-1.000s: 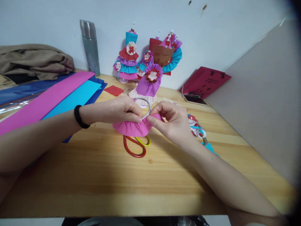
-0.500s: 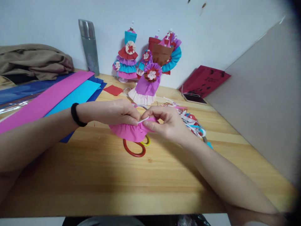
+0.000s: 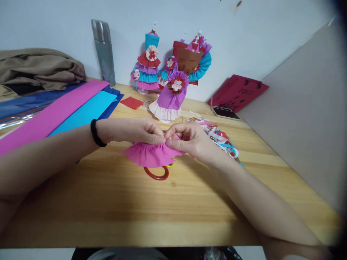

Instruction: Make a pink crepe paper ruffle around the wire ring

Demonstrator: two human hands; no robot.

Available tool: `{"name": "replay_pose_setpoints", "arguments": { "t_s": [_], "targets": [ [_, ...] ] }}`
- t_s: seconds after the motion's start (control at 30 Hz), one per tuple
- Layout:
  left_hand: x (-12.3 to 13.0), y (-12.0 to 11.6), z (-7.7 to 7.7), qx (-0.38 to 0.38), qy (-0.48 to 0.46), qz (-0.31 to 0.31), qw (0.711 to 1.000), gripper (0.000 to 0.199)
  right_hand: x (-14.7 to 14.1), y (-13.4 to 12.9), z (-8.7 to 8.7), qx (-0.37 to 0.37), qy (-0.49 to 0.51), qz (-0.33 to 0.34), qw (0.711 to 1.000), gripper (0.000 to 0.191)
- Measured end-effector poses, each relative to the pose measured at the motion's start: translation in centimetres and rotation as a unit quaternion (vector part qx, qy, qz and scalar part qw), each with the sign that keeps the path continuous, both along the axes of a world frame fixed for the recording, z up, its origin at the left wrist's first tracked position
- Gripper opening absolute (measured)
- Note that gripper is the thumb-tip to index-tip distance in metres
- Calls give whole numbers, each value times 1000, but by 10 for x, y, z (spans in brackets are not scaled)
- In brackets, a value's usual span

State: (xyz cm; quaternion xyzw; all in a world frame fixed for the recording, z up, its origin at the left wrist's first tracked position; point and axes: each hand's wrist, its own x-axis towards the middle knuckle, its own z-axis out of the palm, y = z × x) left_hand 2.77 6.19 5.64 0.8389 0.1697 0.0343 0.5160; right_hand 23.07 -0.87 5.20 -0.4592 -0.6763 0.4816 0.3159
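Between my two hands hangs a pink gathered paper ruffle (image 3: 151,154), its pleated top edge pinched in my fingers. My left hand (image 3: 145,131) is closed on that edge, thumb pressed against the fingers. The fingertips of my right hand (image 3: 187,139) meet the left ones and pinch the ruffle as well. A speck of white shows at the right fingertips; most of it is hidden. Below the ruffle lies a pair of scissors (image 3: 157,177) with a red handle loop, its blades covered.
Behind my hands stand a purple paper dress (image 3: 169,101) and a tiered ruffled dress (image 3: 148,66). Paper scraps (image 3: 219,135) pile up at right, near a phone (image 3: 225,113) and a red bag (image 3: 237,94). Coloured paper sheets (image 3: 81,112), a bottle (image 3: 104,54) and brown cloth (image 3: 40,68) are at left.
My hands have drawn together until the fingertips touch, and the white strip between them is now mostly covered. The ruffle hangs slightly lower over the scissors.
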Motion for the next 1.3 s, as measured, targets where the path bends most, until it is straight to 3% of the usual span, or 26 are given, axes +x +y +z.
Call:
{"name": "replay_pose_setpoints", "arguments": {
  "t_s": [0.2, 0.33, 0.47, 0.67, 0.73, 0.8, 0.87, 0.97, 1.13, 1.3],
  "targets": [
    [1, -5, 1, -33, -56, 43, 997, 44, 6, 0, 3, 88, -16, -15, 996, 33],
    [1, -4, 0, -49, -52, 57, 996, 44, 12, -5, 10, 153, -71, -4, 986, 51],
    [0, -2, -2, -53, -49, 25, 997, 49, 15, -11, 13, 120, -106, -3, 987, 69],
    [-4, 2, 2, -69, -60, -17, 996, 54, 25, -1, 6, 177, -37, -45, 982, 66],
    [-5, 0, 4, -72, -84, 5, 994, 54, 26, -1, 8, 278, -46, -94, 955, 55],
    [-3, -1, 3, -85, -100, 32, 991, 53, 23, -7, 12, 420, -88, -121, 895, 42],
    [-1, -3, 2, -101, -107, 56, 988, 53, 17, -16, 16, 529, -138, -87, 833, 37],
    [2, -6, 1, -113, -119, 82, 983, 53, 4, -27, 16, 586, -225, -27, 778, 40],
    [5, -9, 2, -121, -129, 91, 980, 48, -5, -24, 3, 636, -260, -35, 726, 30],
    [4, -9, 4, -76, -113, 71, 988, 45, -3, -23, 0, 696, -263, -40, 668, 20]
  ]
}}
